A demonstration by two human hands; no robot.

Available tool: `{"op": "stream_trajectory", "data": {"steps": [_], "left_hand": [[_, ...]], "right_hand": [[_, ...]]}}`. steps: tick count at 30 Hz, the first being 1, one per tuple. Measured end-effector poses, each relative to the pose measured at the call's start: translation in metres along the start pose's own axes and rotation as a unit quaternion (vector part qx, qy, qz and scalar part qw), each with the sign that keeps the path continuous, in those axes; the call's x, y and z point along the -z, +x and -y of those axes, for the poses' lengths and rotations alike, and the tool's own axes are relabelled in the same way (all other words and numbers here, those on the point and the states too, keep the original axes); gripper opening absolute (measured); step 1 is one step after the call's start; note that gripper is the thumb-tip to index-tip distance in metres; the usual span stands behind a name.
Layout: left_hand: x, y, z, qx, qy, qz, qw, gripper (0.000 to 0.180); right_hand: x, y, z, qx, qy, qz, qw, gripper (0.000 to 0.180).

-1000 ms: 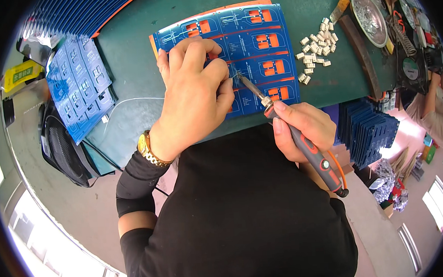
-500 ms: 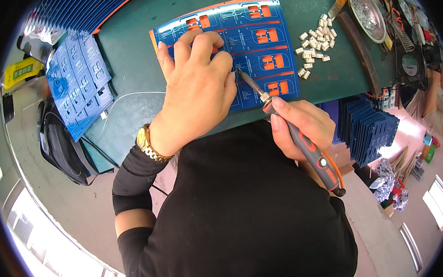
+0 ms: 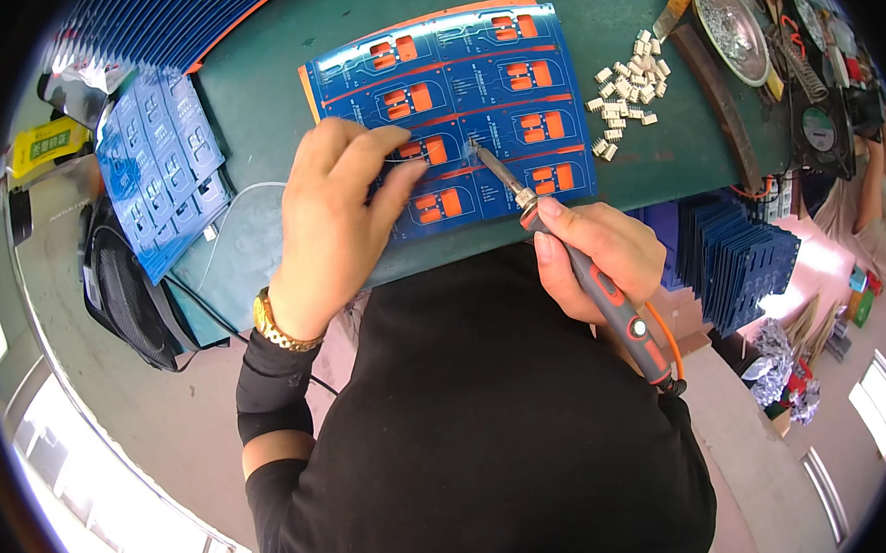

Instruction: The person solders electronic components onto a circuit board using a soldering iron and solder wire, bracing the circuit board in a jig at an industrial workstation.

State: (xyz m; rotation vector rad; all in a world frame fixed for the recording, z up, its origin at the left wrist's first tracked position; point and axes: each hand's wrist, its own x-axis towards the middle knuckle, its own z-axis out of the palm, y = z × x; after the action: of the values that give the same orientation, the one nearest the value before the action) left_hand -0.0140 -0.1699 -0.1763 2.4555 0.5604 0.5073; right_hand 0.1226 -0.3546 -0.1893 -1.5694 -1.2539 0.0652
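A blue circuit board panel [image 3: 477,72] with several repeated sections lies on an orange sheet [image 3: 305,81] of about its size, which shows at the edges and through the cutouts. My right hand [image 3: 610,256] grips a grey and red soldering iron [image 3: 617,312] like a pen. Its tip meets the panel near the middle, or hovers just over it. Over the panel's left part is my left hand [image 3: 334,207], thumb and forefinger pinched together. A thin solder wire [image 3: 256,187] runs into this hand from the left, and a short end shows past the fingertips.
Small white connectors [image 3: 632,88] lie piled right of the panel. Beyond them are a brush [image 3: 673,12], a dark curved bar [image 3: 717,107] and a metal dish [image 3: 734,29]. More blue boards [image 3: 157,171] lie at left; others stand stacked [image 3: 733,261] below the table's right edge.
My left hand has drawn back to the left, off the panel's middle, uncovering several cutouts. The iron's tip stays near the same spot. The panel has shifted very slightly.
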Motion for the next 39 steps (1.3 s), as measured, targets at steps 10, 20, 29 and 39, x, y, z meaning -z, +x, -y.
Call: {"op": "stream_trajectory", "data": {"steps": [10,20,29,39], "left_hand": [[0.010,-0.014,0.016,-0.045,-0.073,-0.012,0.996,0.013],[0.001,-0.012,0.011,-0.078,-0.050,-0.003,0.996,0.017],[0.001,-0.006,0.004,0.000,-0.116,-0.059,0.992,0.010],[-0.013,0.000,-0.001,-0.039,-0.055,-0.068,0.995,0.012]], "right_hand": [[0.012,-0.001,-0.001,0.011,-0.011,-0.002,1.000,0.031],[0.015,-0.007,-0.002,0.015,-0.008,0.012,1.000,0.030],[0.009,-0.011,-0.005,0.014,-0.008,-0.010,1.000,0.033],[0.007,-0.011,-0.009,0.031,0.000,-0.011,0.999,0.034]]}}
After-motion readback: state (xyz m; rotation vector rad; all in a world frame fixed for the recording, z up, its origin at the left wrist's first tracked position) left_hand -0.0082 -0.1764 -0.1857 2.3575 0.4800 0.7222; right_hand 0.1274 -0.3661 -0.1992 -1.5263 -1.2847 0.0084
